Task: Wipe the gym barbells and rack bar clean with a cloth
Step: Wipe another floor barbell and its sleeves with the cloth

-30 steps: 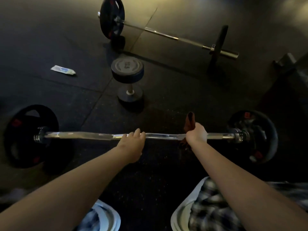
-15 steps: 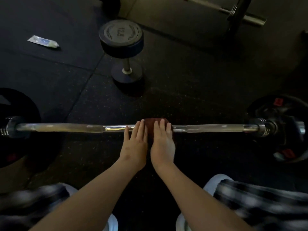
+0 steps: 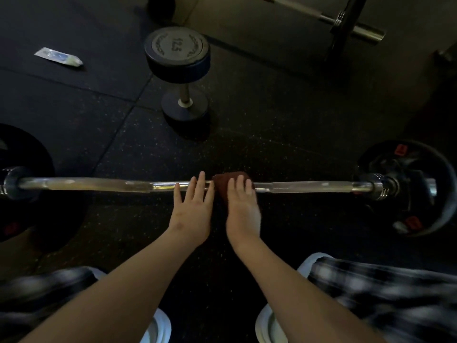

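Note:
A steel barbell (image 3: 309,188) lies across the dark rubber floor in front of me, with a black plate at each end. A dark red cloth (image 3: 223,184) is draped over the middle of its shaft. My right hand (image 3: 241,209) lies flat on the cloth with straight fingers, pressing it onto the bar. Just left of the cloth, my left hand (image 3: 191,211) rests on the bare shaft, fingers straight and spread. A second barbell (image 3: 356,29) lies at the far right.
A 12.5 dumbbell (image 3: 181,73) stands on end just beyond the bar's middle. A small clear wrapper (image 3: 58,56) lies on the floor at the far left. The right plate (image 3: 410,189) and left plate (image 3: 22,186) flank me. My knees and shoes are below.
A second ago my right hand gripped the cloth farther right on the bar; it slid left to the middle beside my left hand. Both hands now lie flat. The view tilted down.

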